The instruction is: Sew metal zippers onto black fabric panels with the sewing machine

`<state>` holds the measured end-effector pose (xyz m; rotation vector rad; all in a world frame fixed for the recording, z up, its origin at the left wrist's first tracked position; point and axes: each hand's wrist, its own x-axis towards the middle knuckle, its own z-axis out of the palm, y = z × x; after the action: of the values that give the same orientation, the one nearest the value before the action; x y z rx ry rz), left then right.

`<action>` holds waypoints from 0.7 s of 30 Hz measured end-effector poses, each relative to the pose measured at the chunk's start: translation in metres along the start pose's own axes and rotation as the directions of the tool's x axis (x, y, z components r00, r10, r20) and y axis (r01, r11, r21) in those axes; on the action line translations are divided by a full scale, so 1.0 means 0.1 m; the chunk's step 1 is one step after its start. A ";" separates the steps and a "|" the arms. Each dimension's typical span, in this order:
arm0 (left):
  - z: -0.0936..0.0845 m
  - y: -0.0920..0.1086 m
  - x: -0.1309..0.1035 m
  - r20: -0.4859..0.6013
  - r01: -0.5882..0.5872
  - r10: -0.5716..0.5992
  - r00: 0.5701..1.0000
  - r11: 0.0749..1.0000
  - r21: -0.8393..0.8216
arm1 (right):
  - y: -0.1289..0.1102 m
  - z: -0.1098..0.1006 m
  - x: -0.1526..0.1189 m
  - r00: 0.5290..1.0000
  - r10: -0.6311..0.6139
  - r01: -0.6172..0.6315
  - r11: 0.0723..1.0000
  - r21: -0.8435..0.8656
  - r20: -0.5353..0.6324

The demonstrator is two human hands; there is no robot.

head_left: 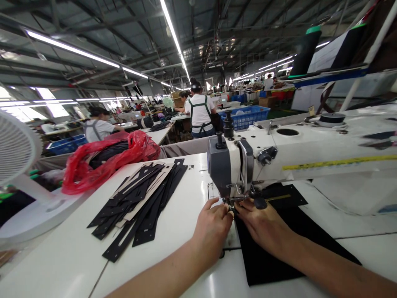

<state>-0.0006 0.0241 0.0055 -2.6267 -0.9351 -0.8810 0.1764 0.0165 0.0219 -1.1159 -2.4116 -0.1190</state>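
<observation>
A black fabric piece (279, 265) lies on the white table under the head of a white sewing machine (310, 153). My left hand (214, 225) is at the needle area, its fingers bent and pressed together near the left edge of the fabric; what they pinch is too small to make out. My right hand (263, 225) lies flat on the fabric, fingers stretched toward the presser foot, the tips partly hidden by the machine. Beyond that hand is a dark strip (287, 195) with a yellowish mark.
Black and beige strips (145, 198) lie piled on the left of the table (173, 244). Behind them is a red plastic bag (108, 159), with a white fan (18, 153) at far left. A blue basket (248, 118) and seated people are farther back.
</observation>
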 end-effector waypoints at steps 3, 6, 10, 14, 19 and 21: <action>0.03 -0.02 0.00 0.009 0.011 -0.011 1.000 1.000 0.003 | 0.01 0.01 0.01 1.000 0.007 -0.007 1.000 0.002 0.001; 0.04 -0.03 0.00 0.010 0.012 -0.013 1.000 1.000 0.006 | 0.02 0.02 0.01 1.000 0.017 -0.017 1.000 -0.006 -0.002; 0.03 -0.03 0.01 0.067 0.029 -0.028 0.997 0.999 -0.013 | 0.03 0.04 0.01 1.000 0.027 -0.027 0.999 -0.027 -0.009; 0.03 -0.04 0.02 0.106 0.064 -0.062 0.992 0.998 -0.008 | 0.06 0.08 0.01 1.000 0.023 -0.023 0.999 -0.039 -0.013; 0.02 -0.03 0.01 0.077 0.068 -0.067 0.995 0.997 -0.019 | 0.06 0.10 -0.01 0.999 0.023 -0.024 0.999 -0.036 -0.027; 0.02 -0.02 0.00 0.059 0.060 -0.058 0.997 0.998 -0.021 | 0.06 0.09 -0.03 0.999 0.020 -0.022 0.999 -0.031 -0.038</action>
<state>-0.0007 0.0265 0.0040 -2.6698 -1.0277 -0.8374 0.1784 0.0211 0.0117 -1.1428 -2.3720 -0.1703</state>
